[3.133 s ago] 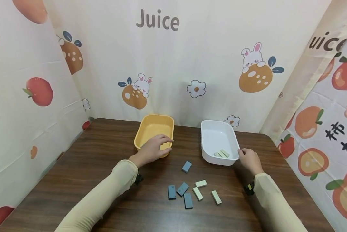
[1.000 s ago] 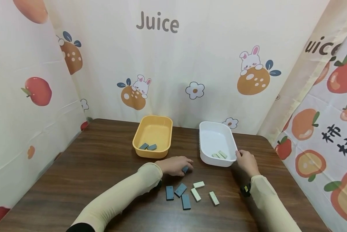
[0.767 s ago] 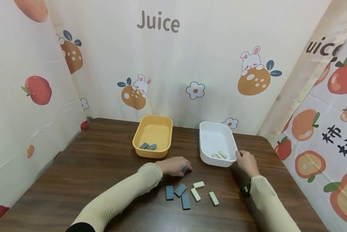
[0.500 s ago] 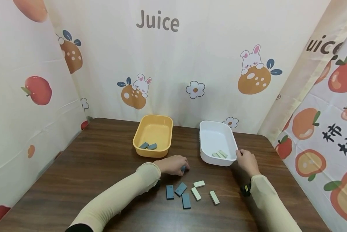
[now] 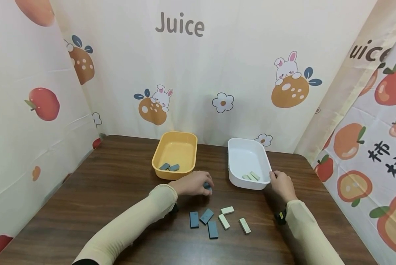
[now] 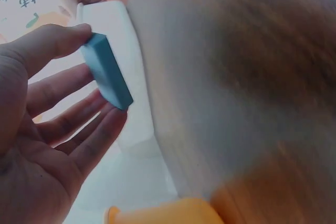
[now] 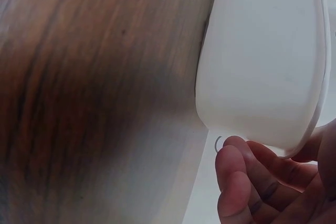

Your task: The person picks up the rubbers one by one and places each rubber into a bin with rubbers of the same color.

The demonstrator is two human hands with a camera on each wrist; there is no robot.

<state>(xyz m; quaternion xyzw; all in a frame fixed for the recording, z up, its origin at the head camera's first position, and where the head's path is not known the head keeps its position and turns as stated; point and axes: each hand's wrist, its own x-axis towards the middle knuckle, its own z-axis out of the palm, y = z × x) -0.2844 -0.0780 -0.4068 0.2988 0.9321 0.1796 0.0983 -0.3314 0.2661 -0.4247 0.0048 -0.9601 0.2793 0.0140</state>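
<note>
My left hand [image 5: 192, 183] pinches a blue rectangular block [image 6: 106, 72] between thumb and fingertips, close to the front right corner of the yellow bin [image 5: 176, 176]. Two blue blocks [image 5: 174, 168] lie inside that bin at its near end. My right hand [image 5: 282, 185] holds the near right corner of the white bin [image 5: 247, 184], thumb at the rim and the other fingers curled below it in the right wrist view. Several pale green blocks [image 5: 252, 176] lie in the white bin.
On the dark wooden table [image 5: 118, 165], three blue blocks [image 5: 213, 230] lie in front of the hands. Beside them are three pale green blocks [image 5: 245, 226]. A printed curtain [image 5: 191, 66] stands behind the table and along both sides.
My left hand went from the yellow bin to the lone blue block on the table, took it, and has lifted it back leftward toward that bin. The right hand stays at the white bin.
</note>
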